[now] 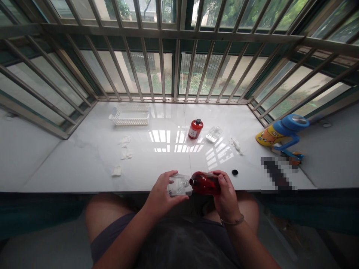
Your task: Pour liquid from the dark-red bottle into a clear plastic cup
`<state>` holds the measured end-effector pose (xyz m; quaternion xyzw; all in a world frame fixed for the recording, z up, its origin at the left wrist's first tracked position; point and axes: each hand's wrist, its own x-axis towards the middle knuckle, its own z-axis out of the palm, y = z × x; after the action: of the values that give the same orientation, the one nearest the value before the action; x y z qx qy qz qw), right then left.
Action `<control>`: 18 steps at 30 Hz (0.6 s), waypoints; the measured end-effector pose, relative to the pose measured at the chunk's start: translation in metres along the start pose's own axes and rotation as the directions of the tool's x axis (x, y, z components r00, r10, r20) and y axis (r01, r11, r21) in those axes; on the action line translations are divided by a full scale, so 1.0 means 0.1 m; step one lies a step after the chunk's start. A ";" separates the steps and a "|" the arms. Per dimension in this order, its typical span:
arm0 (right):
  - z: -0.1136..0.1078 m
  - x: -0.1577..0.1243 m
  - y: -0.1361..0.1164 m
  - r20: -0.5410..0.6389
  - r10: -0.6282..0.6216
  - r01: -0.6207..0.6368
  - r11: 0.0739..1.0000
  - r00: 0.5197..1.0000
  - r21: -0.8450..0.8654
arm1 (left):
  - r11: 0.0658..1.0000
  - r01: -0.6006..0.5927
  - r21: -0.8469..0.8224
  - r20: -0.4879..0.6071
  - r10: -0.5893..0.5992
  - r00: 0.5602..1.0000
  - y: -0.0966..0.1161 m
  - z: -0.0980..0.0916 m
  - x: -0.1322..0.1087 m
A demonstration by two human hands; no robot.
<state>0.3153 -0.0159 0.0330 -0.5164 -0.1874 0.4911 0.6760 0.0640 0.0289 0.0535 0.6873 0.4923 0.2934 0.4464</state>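
My left hand [164, 192] grips a clear glass bottle [178, 185] by its sides, near the ledge's front edge. In my right hand [226, 194] lies a red bottle [206, 183], tipped on its side with its uncapped mouth facing left. That mouth is right beside the clear bottle's neck; I cannot tell whether they touch. A black cap [235, 172] rests on the ledge to the right of my right hand. Farther back stands a second red bottle [195, 129], with a black cap and a pale label. Next to it is a clear glass or plastic container [214, 134].
A white perforated basket [130, 120] sits at the back left of the white ledge [92, 160]. Crumpled white tissues [126, 154] lie at left, another tissue [236, 145] at right. A blue and yellow flask [282, 130] stands at the right wall. Metal bars [179, 35] line the window.
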 end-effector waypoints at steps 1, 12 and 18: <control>0.00 0.00 -0.01 0.001 0.000 0.000 1.000 1.000 -0.002 | 1.000 -0.001 0.000 0.001 0.001 1.000 0.00 0.00 0.00; -0.03 0.03 -0.01 0.004 -0.044 0.044 0.998 0.999 -0.051 | 1.000 -0.024 0.013 -0.022 0.024 0.999 -0.01 0.01 0.00; -0.07 0.06 0.02 0.018 -0.100 0.102 0.987 0.995 -0.124 | 0.999 -0.028 0.017 -0.023 0.029 0.999 -0.01 0.00 0.00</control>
<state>0.3229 -0.0145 0.0272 -0.5447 -0.2474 0.4465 0.6654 0.0638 0.0285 0.0524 0.6944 0.4899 0.3037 0.4308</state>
